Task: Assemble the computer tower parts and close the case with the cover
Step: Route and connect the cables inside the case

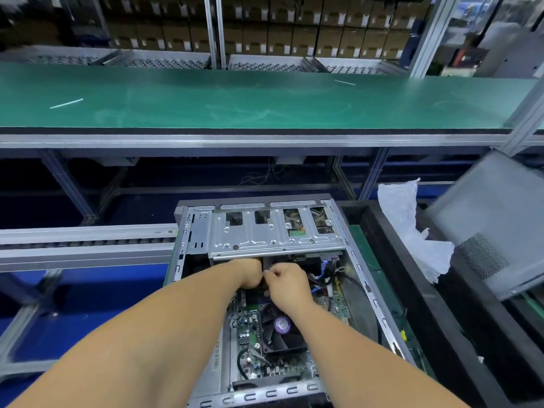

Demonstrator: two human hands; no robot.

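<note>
Factory assembly line, blue floor below. At 6 o'clock, open computer case (265, 304) of perforated grey sheet metal, lying flat, green motherboard and square black fan (279, 331) with purple hub inside. Both hands over its middle, under the silver drive cage (273, 231): left hand (248, 273) curled, contents unclear; right hand (287, 285) pinching something small, unidentifiable. At 3 o'clock, grey cover panel (494, 225) with mesh vent leaning tilted, crumpled white plastic (412, 228) beside it. At 12 o'clock, smooth green conveyor belt (265, 101), then stacked cardboard boxes (294, 25).
</note>
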